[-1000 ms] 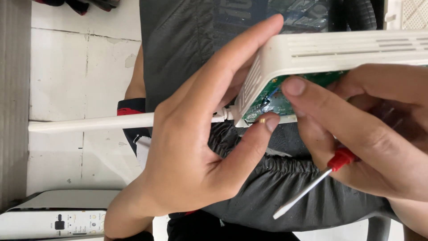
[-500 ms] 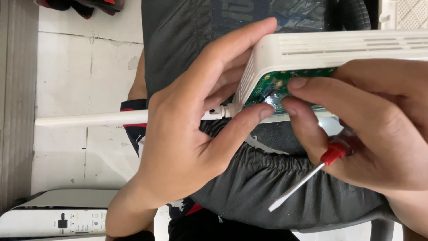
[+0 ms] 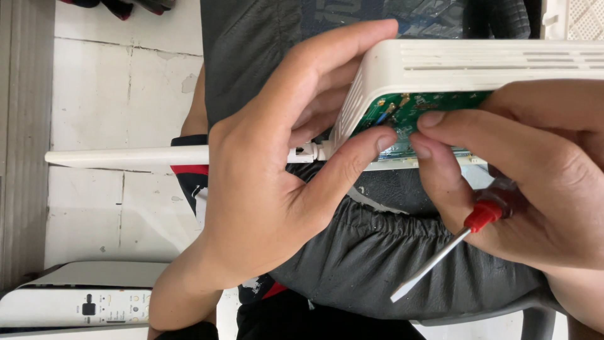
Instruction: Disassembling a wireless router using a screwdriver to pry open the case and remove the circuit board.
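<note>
Head view: a white router casing (image 3: 478, 63) sits at one o'clock, its green circuit board (image 3: 428, 110) exposed. The left hand (image 3: 277, 189) pinches the casing between thumb and fingers. The right hand (image 3: 535, 182), at three o'clock, presses fingertips on the board while gripping a red-handled screwdriver (image 3: 462, 236). A white antenna (image 3: 126, 157) points toward nine o'clock.

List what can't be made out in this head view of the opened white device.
- Green circuit board: mostly hidden by the white casing and the right hand.
- Casing: right end cut off by the frame edge.
- Screwdriver: handle buried in the right palm.
- Antenna: base joint hidden behind the left hand.
- Second white device: cut off at the bottom-left edge.
</note>
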